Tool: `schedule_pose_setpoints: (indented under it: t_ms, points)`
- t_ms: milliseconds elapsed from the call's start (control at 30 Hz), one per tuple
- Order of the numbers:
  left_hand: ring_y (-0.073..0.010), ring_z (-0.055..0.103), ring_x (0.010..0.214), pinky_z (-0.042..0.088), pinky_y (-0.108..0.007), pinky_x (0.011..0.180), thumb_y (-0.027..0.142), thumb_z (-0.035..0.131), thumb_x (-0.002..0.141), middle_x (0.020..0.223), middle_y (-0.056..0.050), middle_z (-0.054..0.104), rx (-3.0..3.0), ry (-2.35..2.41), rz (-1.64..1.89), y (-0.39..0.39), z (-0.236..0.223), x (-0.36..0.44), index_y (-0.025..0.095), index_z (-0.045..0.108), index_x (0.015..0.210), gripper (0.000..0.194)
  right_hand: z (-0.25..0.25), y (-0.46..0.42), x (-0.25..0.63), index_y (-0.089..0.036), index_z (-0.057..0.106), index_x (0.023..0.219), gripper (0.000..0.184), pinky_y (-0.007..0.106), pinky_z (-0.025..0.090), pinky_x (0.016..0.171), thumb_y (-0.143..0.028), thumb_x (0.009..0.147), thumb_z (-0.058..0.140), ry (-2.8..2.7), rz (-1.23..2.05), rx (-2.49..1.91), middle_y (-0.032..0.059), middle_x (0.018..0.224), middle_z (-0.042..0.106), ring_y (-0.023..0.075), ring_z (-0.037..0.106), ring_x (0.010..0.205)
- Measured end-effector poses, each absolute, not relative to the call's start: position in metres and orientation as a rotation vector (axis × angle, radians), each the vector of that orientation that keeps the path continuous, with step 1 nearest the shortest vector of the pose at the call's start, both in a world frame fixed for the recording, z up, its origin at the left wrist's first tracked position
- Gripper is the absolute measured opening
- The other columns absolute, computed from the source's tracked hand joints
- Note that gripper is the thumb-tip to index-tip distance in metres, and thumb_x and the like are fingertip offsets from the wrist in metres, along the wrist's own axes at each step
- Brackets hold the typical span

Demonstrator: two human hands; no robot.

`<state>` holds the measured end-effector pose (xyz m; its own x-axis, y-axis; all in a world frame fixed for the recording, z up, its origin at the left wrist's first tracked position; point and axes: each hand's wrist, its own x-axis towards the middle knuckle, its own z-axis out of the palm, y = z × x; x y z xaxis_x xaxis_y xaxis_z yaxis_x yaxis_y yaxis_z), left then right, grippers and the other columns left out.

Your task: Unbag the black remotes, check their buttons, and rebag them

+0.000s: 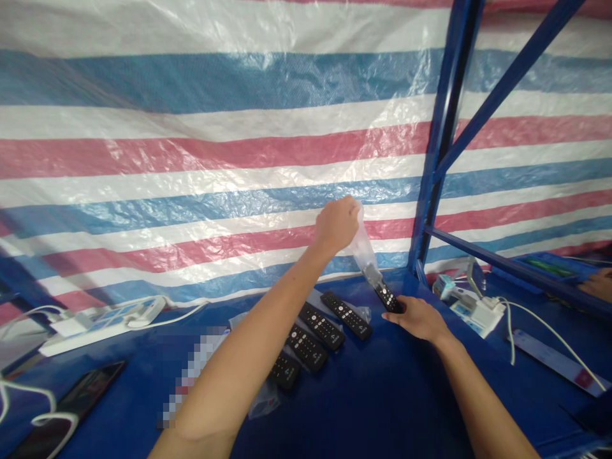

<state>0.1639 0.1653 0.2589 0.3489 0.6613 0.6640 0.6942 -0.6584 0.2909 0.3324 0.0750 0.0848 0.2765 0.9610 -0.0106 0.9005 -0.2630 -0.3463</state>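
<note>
My right hand (418, 317) is closed round the lower end of a black remote control (386, 297). The upper end of that remote is inside a clear plastic bag (364, 245), pulled taut up and to the left. Raised above the table, my left hand (338, 223) pinches the far end of this bag. Below my left forearm several more black remotes lie side by side, among them one remote (347, 315) nearest my right hand. Crumpled clear bags (264, 401) lie under and around them. My left forearm hides part of the row.
A white power strip (109, 324) with plugs and cables lies at the left, near a dark phone (71, 408). Right of the blue frame post (437, 140) are another power strip (478, 315) and a phone (557, 360). Another person's hand (597, 284) shows at the right edge. Striped sheeting (215, 153) hangs behind.
</note>
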Motion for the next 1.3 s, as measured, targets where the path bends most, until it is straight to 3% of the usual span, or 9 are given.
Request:
schedule_pose_setpoints:
  t_ms: [133,233,367,533,833,1067,1300]
  points:
    - [-0.0144,0.060,0.080,0.045,-0.026,0.078,0.027,0.048,0.085,0.082,-0.001,0.067,-2.405,-1.230,-1.794,0.197,0.278,0.143,0.016,0.064,0.085,0.020,0.092,0.072,0.346,-0.022,0.069,0.092,0.041,0.032,0.044,0.066,-0.058,0.077,0.055,-1.504,0.293,-2.443,0.0108,0.093,0.071,0.0299,0.066,0.091]
    - [-0.0131,0.061,0.072,0.046,-0.023,0.069,0.030,0.046,0.084,0.076,-0.002,0.067,-2.390,-1.511,-1.925,0.224,0.255,0.134,0.013,0.066,0.082,0.026,0.098,0.070,0.352,-0.022,0.070,0.095,0.050,0.033,0.045,0.066,-0.064,0.078,0.048,-1.256,0.188,-2.463,0.0131,0.094,0.072,0.0314,0.066,0.091]
    - [-0.0146,0.063,0.075,0.045,-0.021,0.065,0.025,0.045,0.084,0.082,-0.005,0.070,-2.524,-2.033,-1.291,0.240,0.185,0.136,0.013,0.068,0.082,0.026,0.104,0.067,0.351,-0.022,0.070,0.093,0.054,0.034,0.045,0.064,-0.067,0.080,0.044,-1.054,0.014,-2.378,0.0138,0.091,0.072,0.0313,0.066,0.087]
    - [-0.0219,0.065,0.091,0.047,-0.027,0.077,0.020,0.050,0.082,0.090,-0.011,0.071,-2.542,-2.135,-0.952,0.239,0.116,0.141,0.014,0.069,0.077,0.021,0.100,0.073,0.334,-0.022,0.070,0.087,0.048,0.031,0.044,0.063,-0.064,0.079,0.048,-1.321,-0.015,-2.279,0.0108,0.090,0.072,0.0288,0.067,0.085]
    - [-0.0284,0.047,0.121,0.041,-0.037,0.095,0.024,0.050,0.087,0.126,-0.017,0.054,-2.476,-2.013,-0.599,0.216,0.099,0.143,0.011,0.054,0.116,0.032,0.082,0.096,0.293,-0.018,0.071,0.089,0.041,0.032,0.048,0.074,-0.055,0.080,0.054,-1.611,0.105,-2.386,0.0136,0.096,0.071,0.0283,0.066,0.093]
    - [-0.0218,0.054,0.102,0.044,-0.033,0.088,0.024,0.039,0.092,0.102,-0.008,0.062,-2.722,-1.468,-0.497,0.135,0.093,0.136,0.016,0.060,0.097,0.022,0.075,0.091,0.301,-0.019,0.066,0.103,0.045,0.032,0.047,0.073,-0.053,0.090,0.039,-1.545,-0.002,-2.313,0.0118,0.107,0.069,0.0261,0.066,0.094]
    - [-0.0161,0.057,0.082,0.047,-0.028,0.076,0.026,0.045,0.090,0.084,-0.002,0.062,-3.047,-0.975,-0.566,0.029,0.042,0.126,0.019,0.057,0.080,0.017,0.070,0.088,0.306,-0.021,0.066,0.099,0.038,0.029,0.044,0.068,-0.047,0.092,0.038,-1.527,0.019,-2.262,0.0094,0.097,0.071,0.0240,0.067,0.089]
